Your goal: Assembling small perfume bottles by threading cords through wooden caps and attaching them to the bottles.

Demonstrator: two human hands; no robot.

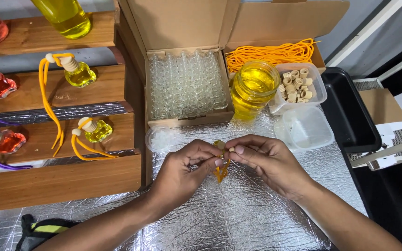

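Note:
My left hand (pixel 182 172) and my right hand (pixel 266 160) meet over the silver foil surface (pixel 238 214). Between their fingertips they pinch a small wooden cap (pixel 220 145) with an orange cord (pixel 220 173) hanging down in a loop below it. The left thumb and fingers grip the cord and cap from the left. From the right, the other hand's fingertips press on the cap. Whether a small bottle sits under the cap is hidden by the fingers.
A cardboard box of several empty clear bottles (pixel 184 83) sits behind the hands. Right of it are a jar of yellow liquid (pixel 253 86), orange cords (pixel 271 53), a tub of wooden caps (pixel 298 86), an empty tub (pixel 308 128) and a black tray (pixel 350 111). Wooden steps (pixel 56 135) at left hold filled bottles.

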